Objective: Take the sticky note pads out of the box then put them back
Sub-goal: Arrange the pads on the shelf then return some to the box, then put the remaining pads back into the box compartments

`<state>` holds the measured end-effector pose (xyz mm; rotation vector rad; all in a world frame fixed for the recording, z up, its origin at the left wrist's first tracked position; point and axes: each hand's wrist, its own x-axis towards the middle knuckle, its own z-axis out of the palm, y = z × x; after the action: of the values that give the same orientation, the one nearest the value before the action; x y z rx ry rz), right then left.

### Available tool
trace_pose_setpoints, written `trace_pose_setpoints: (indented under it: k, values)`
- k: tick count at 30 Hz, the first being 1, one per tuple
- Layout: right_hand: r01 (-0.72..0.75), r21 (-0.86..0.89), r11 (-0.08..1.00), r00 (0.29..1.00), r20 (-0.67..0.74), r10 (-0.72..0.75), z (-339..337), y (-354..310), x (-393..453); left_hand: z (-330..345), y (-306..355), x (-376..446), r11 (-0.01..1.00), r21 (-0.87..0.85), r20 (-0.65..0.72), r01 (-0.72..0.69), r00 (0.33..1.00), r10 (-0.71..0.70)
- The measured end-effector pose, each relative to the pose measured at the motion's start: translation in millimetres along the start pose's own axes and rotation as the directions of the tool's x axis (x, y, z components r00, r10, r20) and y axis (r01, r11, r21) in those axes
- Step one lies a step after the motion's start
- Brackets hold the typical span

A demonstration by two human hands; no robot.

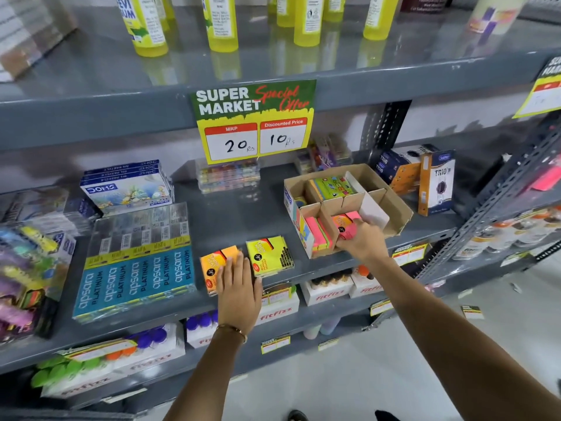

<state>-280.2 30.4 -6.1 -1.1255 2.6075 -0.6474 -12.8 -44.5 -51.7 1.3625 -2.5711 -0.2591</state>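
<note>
A brown cardboard box [391,205] with dividers stands on the grey middle shelf, right of centre. Pink and multicoloured sticky note pads [315,235] fill its front left compartment, and green pads [331,186] lie further back. My right hand [362,240] grips a pink pad [349,226] at the front middle compartment. An orange pad [214,265] lies on the shelf under the fingers of my left hand [238,288], which rests flat on it. A yellow pad [268,255] lies just right of the orange one.
Apsara pencil packs [133,265] and Doms boxes [127,186] fill the shelf's left. Trio boxes [431,180] stand right of the cardboard box. A price sign [255,120] hangs from the shelf above, which carries yellow bottles [220,22]. Fitfizz boxes [279,302] sit on the lower shelf.
</note>
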Motion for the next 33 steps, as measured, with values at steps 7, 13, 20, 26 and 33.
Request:
trace_pose_setpoints:
  k: [7,13,20,26,33]
  values:
    - [0.034,-0.071,0.997,0.995,0.091,-0.027,-10,7,3,2,0,0,1.000,-0.013,0.009,-0.007,1.000,0.008]
    - [0.241,-0.329,0.913,0.968,0.148,-0.202,-24,14,0,10,-4,1,1.000,-0.015,-0.003,-0.007,1.000,0.007]
    - [0.272,-0.420,0.866,0.961,0.161,-0.224,-17,11,-1,5,-4,-1,0.995,-0.087,-0.039,-0.038,0.999,0.035]
    - [0.295,0.029,0.955,0.908,-0.321,-0.270,-17,-23,-39,6,-11,-1,0.993,-0.092,-0.019,-0.068,0.998,0.066]
    - [0.387,0.134,0.912,0.920,-0.124,-0.372,55,-112,-94,6,-15,-8,0.993,0.032,-0.014,-0.117,0.993,0.117]
